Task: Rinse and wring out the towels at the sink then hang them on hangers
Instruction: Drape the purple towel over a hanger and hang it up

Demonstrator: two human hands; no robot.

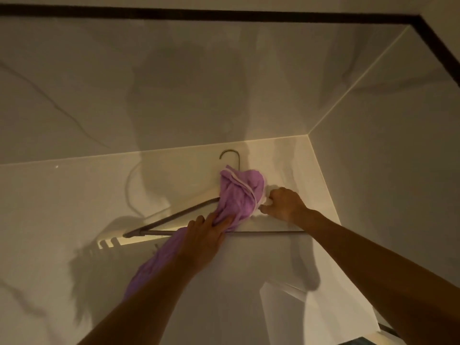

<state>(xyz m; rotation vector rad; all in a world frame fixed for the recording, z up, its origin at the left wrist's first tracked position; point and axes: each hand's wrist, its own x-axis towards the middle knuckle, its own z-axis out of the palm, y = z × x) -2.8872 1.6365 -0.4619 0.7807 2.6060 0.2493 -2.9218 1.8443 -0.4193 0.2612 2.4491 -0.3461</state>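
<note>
While the left hand (206,232) closes thumb and fingers round the gathered middle of a purple cloth towel (239,192) with a white trimmed edge, the right hand (286,202) pinches that white edge between curled fingers and thumb. Both hands meet the towel on a dark, slim-armed triangular hanger (174,216) with a curved metal hook (230,155). The left hand sits at the hanger's lower bar, near its middle. The right hand is above that bar, over the hanger's right arm, which cloth and hand hide. One end of the towel is heaped over the hanger's neck just below the hook, and the other trails down past the lower bar along the left forearm. Behind the hanger spreads a pale, faintly veined marble-look surface (74,195); whether the hanger rests on it cannot be told. Far above the hook runs a dark band (224,14).
</note>
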